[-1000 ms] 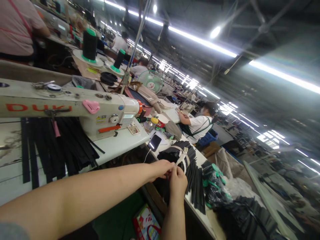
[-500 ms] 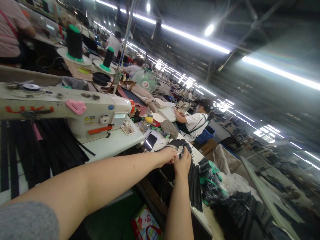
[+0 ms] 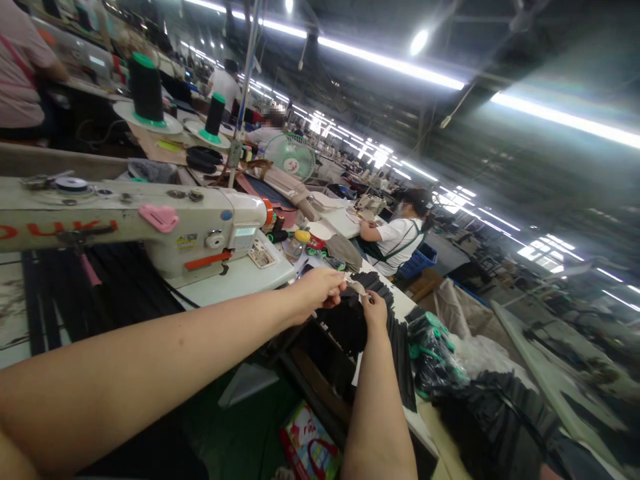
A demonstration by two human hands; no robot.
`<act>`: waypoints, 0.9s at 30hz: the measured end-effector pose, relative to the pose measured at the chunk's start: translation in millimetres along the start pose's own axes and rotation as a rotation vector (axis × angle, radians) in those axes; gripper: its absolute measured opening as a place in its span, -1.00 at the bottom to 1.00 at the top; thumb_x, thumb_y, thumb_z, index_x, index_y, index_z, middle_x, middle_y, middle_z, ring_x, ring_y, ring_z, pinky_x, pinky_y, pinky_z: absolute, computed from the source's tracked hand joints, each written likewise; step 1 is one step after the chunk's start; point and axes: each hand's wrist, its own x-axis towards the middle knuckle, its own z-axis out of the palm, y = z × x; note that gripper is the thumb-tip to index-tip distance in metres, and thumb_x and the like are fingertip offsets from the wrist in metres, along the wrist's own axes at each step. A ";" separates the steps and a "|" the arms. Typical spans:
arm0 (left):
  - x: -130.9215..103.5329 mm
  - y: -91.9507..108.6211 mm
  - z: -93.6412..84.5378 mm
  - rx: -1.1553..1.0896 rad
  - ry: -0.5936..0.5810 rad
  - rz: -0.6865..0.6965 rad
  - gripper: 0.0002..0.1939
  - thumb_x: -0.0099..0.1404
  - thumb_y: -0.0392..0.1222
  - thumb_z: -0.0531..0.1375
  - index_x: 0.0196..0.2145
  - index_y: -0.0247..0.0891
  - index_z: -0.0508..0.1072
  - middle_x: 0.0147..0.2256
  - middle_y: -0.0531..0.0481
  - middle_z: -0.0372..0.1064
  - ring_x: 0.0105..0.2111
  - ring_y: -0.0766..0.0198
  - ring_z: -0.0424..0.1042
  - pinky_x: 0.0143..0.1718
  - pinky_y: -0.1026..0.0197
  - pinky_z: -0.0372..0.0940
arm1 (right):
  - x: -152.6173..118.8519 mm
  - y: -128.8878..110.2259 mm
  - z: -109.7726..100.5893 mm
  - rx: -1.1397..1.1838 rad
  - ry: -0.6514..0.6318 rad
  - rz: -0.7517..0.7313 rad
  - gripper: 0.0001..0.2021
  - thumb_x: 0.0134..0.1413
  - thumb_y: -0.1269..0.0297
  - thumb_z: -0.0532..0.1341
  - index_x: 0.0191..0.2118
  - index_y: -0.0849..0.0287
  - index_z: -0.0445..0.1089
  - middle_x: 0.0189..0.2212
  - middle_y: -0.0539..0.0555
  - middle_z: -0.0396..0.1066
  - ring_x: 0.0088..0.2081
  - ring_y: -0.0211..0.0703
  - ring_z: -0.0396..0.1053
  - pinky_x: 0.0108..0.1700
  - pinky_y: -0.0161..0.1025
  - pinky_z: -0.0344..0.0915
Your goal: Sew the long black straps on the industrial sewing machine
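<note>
My left hand is closed in a pinch at one end of a short pale cloth strip. At the strip's other end, the fingers of my right hand are pinched together on it. The strip spans the small gap between the two hands. Behind and beneath it lies a bundle of black fabric strips, whose lengths run down along the narrow table past my right wrist. Whether the pale strip loops around the bundle, I cannot tell.
A sewing machine stands at left, with black strips under its arm. Bagged green-and-black spools lie right of my right arm. Beyond are a jar, a green fan and a seated co-worker.
My hands have moved apart, the left one leftward and up, the right one slightly rightward. The pale strip now shows stretched between them. My left forearm now covers most of the phone.
</note>
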 end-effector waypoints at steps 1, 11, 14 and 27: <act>-2.7 1.7 -8.4 -0.004 0.041 -0.020 -0.68 0.30 0.03 0.28 -0.42 -0.26 0.38 -0.60 0.15 0.11 -0.53 0.35 0.26 -0.41 0.28 0.15 | -1.1 1.3 -1.7 -0.009 -0.028 0.017 -0.72 0.37 0.16 0.29 0.07 0.20 0.47 0.04 0.14 0.51 -0.01 -0.01 0.52 0.04 0.04 0.51; -25.1 9.9 -30.0 -0.054 -0.149 -0.083 -0.80 0.26 -0.13 0.35 -0.24 -0.30 0.52 -0.21 -0.07 0.48 -0.31 0.32 0.48 -0.28 0.29 0.21 | 32.3 -4.9 -37.9 -0.068 -0.301 0.156 -0.75 0.36 0.20 0.31 0.04 0.21 0.48 0.01 0.13 0.52 -0.06 -0.05 0.53 -0.02 -0.02 0.54; -24.9 13.1 -28.5 -0.089 -0.117 -0.059 -0.76 0.26 -0.18 0.33 -0.11 -0.23 0.50 -0.11 -0.06 0.49 -0.31 0.35 0.50 -0.30 0.31 0.20 | 30.1 -2.3 -46.1 -0.086 -0.331 0.173 -0.74 0.36 0.21 0.31 0.06 0.21 0.47 0.02 0.13 0.52 -0.06 -0.05 0.53 -0.03 -0.02 0.54; -66.9 -33.5 -79.3 0.061 -0.273 -0.454 -0.44 0.10 0.26 0.36 -0.15 -0.27 0.58 -0.09 -0.20 0.58 -0.11 0.05 0.56 -0.18 0.21 0.29 | 9.8 7.8 -40.8 0.051 -0.119 0.224 -0.73 0.37 0.20 0.29 0.09 0.18 0.46 0.10 0.17 0.48 0.01 -0.01 0.50 0.04 0.02 0.51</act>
